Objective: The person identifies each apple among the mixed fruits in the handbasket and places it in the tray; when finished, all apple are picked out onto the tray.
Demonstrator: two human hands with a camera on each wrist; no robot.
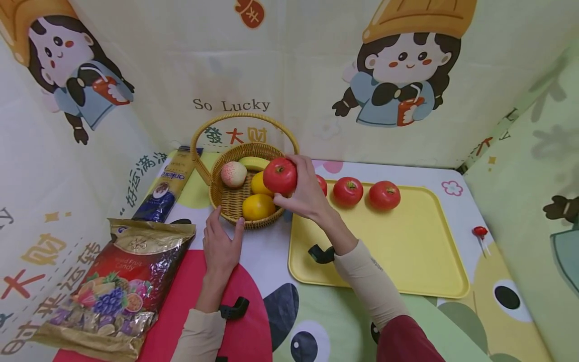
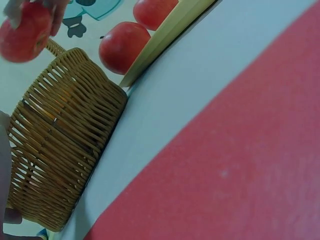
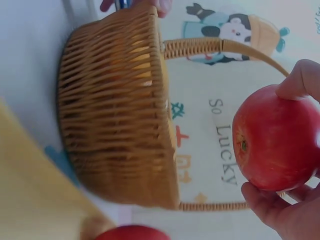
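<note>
My right hand (image 1: 306,190) grips a red apple (image 1: 280,176) over the right side of a wicker basket (image 1: 229,202). In the right wrist view, thumb and fingers wrap the apple (image 3: 276,137) above the basket's rim. My left hand (image 1: 221,246) rests its fingertips on the basket's near left rim, thumb and fingers spread. Inside the basket lie a pinkish-white peach (image 1: 233,174), a banana (image 1: 254,163) and two yellow-orange fruits, one of them a round fruit (image 1: 259,207) at the front. The held apple partly hides the other.
A yellow tray (image 1: 384,251) to the right bears red apples (image 1: 384,195) along its far edge. At left lie a candy bag (image 1: 119,286) and a blue-gold packet (image 1: 165,188). A red lollipop (image 1: 479,232) is at far right. The basket's tall handle (image 1: 244,115) arches up behind.
</note>
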